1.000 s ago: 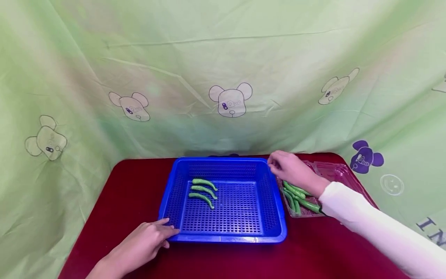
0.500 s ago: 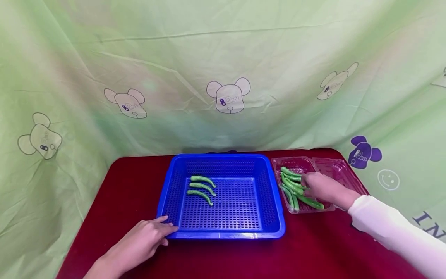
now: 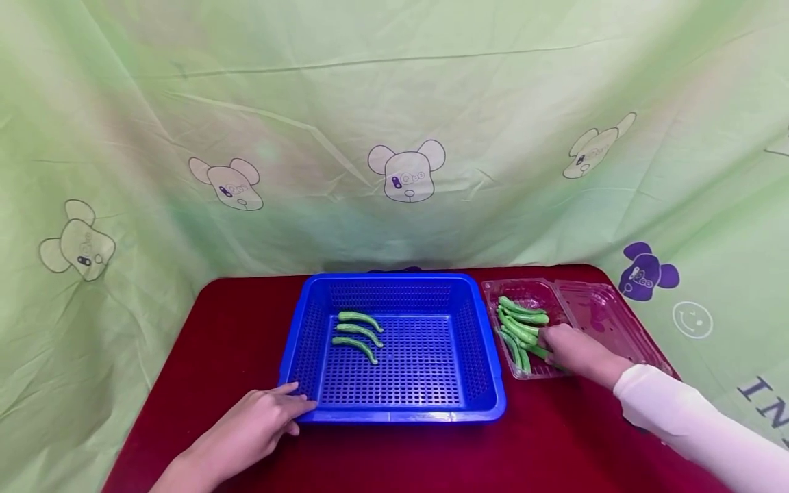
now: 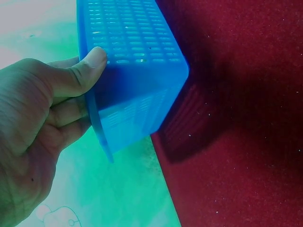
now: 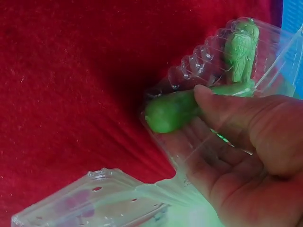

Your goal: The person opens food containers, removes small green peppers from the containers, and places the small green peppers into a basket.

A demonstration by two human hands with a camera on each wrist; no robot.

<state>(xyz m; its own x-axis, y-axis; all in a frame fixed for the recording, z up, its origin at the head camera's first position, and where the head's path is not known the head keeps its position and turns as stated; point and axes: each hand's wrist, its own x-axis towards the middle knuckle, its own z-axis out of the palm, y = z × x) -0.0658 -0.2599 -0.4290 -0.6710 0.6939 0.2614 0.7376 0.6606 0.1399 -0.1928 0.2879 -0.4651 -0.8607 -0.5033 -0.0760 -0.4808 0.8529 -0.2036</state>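
My left hand [image 3: 261, 421] grips the near left corner of a blue perforated plastic basket [image 3: 394, 416]; the left wrist view shows the thumb [image 4: 92, 61] on the outer wall and fingers behind the rim. Three curved green chili peppers [image 3: 359, 333] lie side by side in the basket's left half. At the right, my right hand [image 3: 573, 352] reaches into a clear plastic clamshell box [image 3: 535, 289] and pinches a thick green chili pepper [image 5: 168, 113] between thumb and fingers. Several other green chili peppers [image 3: 518, 325] lie there, left of the hand.
The box's clear lid [image 3: 600, 311] lies folded out to the right. Basket and box stand close together on a red cloth-covered table [image 3: 240, 342]. A light green curtain [image 3: 308, 226] with bear-head prints hangs right behind the table.
My right hand has moved from above the basket's right rim rightward and down into the clear box, onto a pepper. The left hand stays at the basket corner.
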